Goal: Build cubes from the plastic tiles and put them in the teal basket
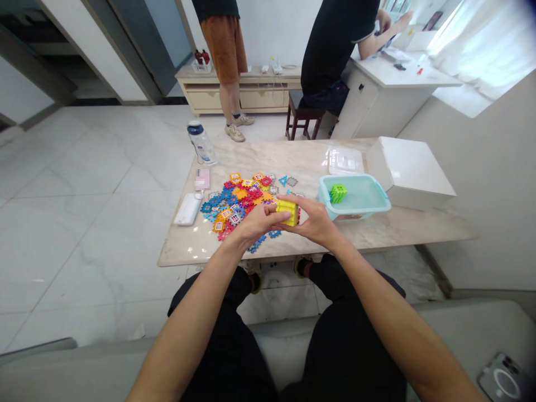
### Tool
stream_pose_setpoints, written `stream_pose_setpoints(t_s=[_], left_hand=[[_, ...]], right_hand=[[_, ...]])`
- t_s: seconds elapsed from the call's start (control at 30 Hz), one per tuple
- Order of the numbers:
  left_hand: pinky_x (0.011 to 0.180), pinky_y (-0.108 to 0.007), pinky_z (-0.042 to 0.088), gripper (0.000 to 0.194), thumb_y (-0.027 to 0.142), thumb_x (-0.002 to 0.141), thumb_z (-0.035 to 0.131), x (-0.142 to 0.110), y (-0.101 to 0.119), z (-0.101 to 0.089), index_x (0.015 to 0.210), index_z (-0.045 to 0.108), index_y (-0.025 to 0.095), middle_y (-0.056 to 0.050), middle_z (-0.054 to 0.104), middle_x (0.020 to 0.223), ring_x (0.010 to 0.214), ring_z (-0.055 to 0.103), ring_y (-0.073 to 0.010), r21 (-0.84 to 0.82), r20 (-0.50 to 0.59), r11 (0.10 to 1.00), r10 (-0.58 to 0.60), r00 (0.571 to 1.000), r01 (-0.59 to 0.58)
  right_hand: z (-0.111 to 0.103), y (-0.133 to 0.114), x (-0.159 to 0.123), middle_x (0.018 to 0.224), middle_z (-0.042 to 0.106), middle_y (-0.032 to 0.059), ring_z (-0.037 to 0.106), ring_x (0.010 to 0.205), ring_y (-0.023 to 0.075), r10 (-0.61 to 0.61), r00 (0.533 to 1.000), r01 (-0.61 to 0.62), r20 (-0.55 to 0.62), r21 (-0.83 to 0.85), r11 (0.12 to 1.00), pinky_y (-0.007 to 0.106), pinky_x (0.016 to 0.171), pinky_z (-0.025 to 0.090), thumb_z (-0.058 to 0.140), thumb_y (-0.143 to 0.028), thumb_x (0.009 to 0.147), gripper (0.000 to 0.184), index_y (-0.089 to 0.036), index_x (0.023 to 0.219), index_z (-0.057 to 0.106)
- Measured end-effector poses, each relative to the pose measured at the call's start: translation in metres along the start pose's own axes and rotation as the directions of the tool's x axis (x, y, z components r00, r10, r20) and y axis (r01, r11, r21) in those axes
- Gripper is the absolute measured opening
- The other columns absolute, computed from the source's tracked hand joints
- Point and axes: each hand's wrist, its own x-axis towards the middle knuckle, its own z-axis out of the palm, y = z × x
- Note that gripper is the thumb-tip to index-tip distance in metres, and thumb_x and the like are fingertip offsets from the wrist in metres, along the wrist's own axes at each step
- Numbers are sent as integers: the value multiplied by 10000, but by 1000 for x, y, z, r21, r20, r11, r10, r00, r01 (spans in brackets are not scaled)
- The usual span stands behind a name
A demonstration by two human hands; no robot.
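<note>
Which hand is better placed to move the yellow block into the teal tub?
Probably the right hand: it grips the yellow block on the tub side, while the left hand sits toward the coloured plastic pieces.

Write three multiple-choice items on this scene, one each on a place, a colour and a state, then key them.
1. Where is the green tile cube? A) on the white box B) in the teal plastic tub C) among the loose tiles
2. What colour is the tile-built block? A) red B) blue C) yellow
3. How is that block held? A) not held B) between the left hand and right hand C) in one hand alone

B: the cube sits inside the tub's rim.
C: its tiles show yellow.
B: fingers of both hands are on it.
</note>
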Motion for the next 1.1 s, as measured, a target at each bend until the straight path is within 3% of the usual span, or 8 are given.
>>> stream_pose_setpoints(t_s=[0.17, 0.37, 0.6, 0.93, 1.1], left_hand=[[894, -335, 611, 584, 598, 695, 1050, -6, 1, 5, 954, 836, 121, -110, 834, 931, 886, 788, -216, 17, -7, 1000, -12, 1000, 12], [892, -334, 592, 651, 654, 727, 1019, -8, 5, 11, 1052, 844, 118, -144, 846, 1061, 972, 789, -243, -31, 2, 999, 34, 999, -34], [937, -351, 587, 572, 582, 731, 1028, -7, 4, 7, 1034, 856, 129, -133, 846, 1038, 990, 789, -247, 4, -4, 1000, 24, 1000, -24], [741, -282, 520, 478, 562, 729, 1013, -5, -2, 7, 876, 839, 141, -95, 809, 892, 795, 708, -181, 60, -9, 998, 15, 1000, -14], [778, -292, 539, 513, 572, 735, 1012, -4, -6, 2, 925, 842, 127, -105, 818, 920, 800, 722, -183, 80, 10, 997, 13, 1000, -13]], right_hand=[[3, 9, -5, 1408, 834, 92, 821, 1254, 313, -152, 987, 148, -49, -79, 986, 447, 1118, 655, 967, -457, 891, 629, -283, 1463, 771], [3, 6, -4, 1381, 845, 84, 835, 1226, 300, -216, 975, 211, -54, -84, 974, 424, 1057, 685, 951, -445, 919, 569, -299, 1436, 764], [5, 4, -3, 1419, 829, 88, 824, 1248, 286, -227, 974, 225, -14, -88, 970, 413, 1061, 679, 909, -382, 956, 540, -287, 1461, 742], [6, 6, -7, 1447, 818, 74, 815, 1255, 299, -183, 982, 188, 56, -113, 976, 432, 1073, 679, 928, -441, 951, 647, -309, 1548, 715], [6, 12, -8, 1436, 822, 81, 812, 1262, 302, -189, 980, 195, 68, -95, 976, 440, 1090, 667, 918, -399, 954, 639, -300, 1551, 716]])
